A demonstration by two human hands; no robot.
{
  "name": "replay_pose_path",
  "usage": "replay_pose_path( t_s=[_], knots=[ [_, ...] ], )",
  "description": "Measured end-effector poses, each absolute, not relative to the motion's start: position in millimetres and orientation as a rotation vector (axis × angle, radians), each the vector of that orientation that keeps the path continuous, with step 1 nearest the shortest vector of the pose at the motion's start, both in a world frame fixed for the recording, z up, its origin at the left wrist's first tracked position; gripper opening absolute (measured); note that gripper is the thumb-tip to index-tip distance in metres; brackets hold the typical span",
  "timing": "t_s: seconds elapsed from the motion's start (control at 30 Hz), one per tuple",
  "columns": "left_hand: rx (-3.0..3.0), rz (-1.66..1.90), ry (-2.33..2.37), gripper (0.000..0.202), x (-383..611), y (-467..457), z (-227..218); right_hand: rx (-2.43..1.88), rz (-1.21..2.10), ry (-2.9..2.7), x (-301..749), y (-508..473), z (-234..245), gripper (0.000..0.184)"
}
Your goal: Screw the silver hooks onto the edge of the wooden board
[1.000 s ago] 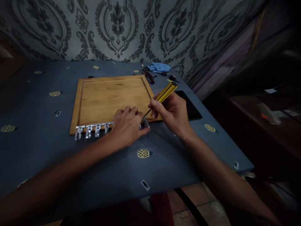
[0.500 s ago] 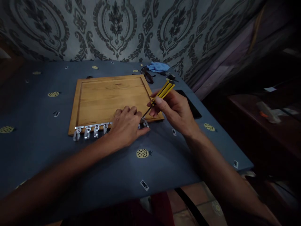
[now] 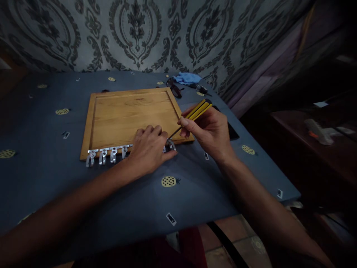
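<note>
A framed wooden board (image 3: 131,115) lies flat on the table. Along its near edge runs a metal hook rail (image 3: 108,150) with several silver hooks hanging past the wood. My left hand (image 3: 149,149) holds the rail down against the board, fingers bent over it and thumb stretched along the front; it hides the middle of the rail. Between the thumb and fingers of my right hand (image 3: 209,128) is a screwdriver (image 3: 199,108) with a yellow and black handle. It slants down to the left, its tip at the rail's right end beside my left fingers.
Sunglasses (image 3: 175,89), a blue cloth (image 3: 187,78) and keys (image 3: 202,89) lie behind the board. A dark flat object (image 3: 232,132) sits partly behind my right hand. The table (image 3: 111,208) has a blue pineapple-print cover; its right edge drops off toward the floor.
My right hand has shifted slightly right and the screwdriver leans lower, its handle turned in my fingers. The tip is still at the rail's right end. My left hand stays in place.
</note>
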State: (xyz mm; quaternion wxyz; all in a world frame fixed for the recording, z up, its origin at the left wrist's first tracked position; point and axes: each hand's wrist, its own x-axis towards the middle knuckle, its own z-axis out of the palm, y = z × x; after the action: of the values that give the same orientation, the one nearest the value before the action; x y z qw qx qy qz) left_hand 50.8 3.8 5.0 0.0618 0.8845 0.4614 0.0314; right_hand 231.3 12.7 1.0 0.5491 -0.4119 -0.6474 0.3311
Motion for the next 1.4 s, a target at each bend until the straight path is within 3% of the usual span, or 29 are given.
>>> replay_pose_path(
  t_s=[0.5, 1.4],
  knots=[
    [2.675, 0.091, 1.405, 0.047, 50.8, 3.6, 5.6, -1.073, 0.596, -1.573, 223.1, 4.5, -2.7, 0.035],
    [2.692, 0.147, 1.383, 0.043, 49.2, 4.1, 3.9, -1.038, 0.613, -1.501, 223.9, 10.2, -11.6, 0.037]
  ],
)
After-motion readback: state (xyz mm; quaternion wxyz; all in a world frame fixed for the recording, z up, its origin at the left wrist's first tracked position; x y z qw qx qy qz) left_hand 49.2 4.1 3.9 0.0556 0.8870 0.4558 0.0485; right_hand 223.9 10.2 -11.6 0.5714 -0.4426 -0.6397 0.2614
